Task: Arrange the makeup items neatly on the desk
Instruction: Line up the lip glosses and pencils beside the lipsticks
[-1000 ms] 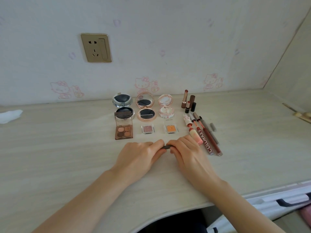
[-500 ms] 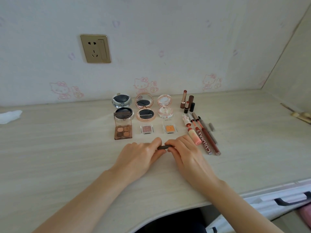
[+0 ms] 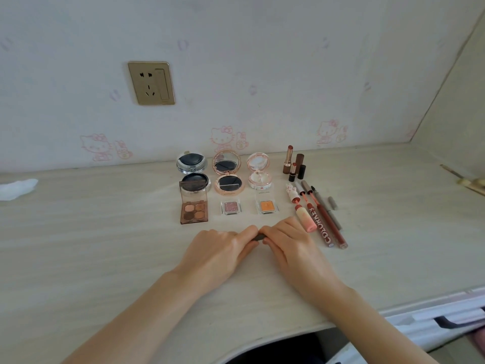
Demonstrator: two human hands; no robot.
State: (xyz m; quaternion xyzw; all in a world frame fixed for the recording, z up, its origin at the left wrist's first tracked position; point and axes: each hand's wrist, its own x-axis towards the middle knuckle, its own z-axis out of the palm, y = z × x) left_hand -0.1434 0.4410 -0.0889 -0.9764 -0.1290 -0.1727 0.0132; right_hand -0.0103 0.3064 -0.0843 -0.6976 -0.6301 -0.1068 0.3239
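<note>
While both my left hand (image 3: 221, 252) and right hand (image 3: 290, 249) pinch the ends of a small dark stick (image 3: 258, 237) just above the desk (image 3: 105, 245), most of it stays hidden. Risk: pulling crookedly sends an elbow or knuckle into the lip gloss tubes (image 3: 319, 222) just beside, breaking the rows of palettes (image 3: 194, 208) and compacts (image 3: 227, 174) beyond.

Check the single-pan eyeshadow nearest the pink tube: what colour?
Orange, in a clear square case; the orange single eyeshadow shows best in the head view.
</note>
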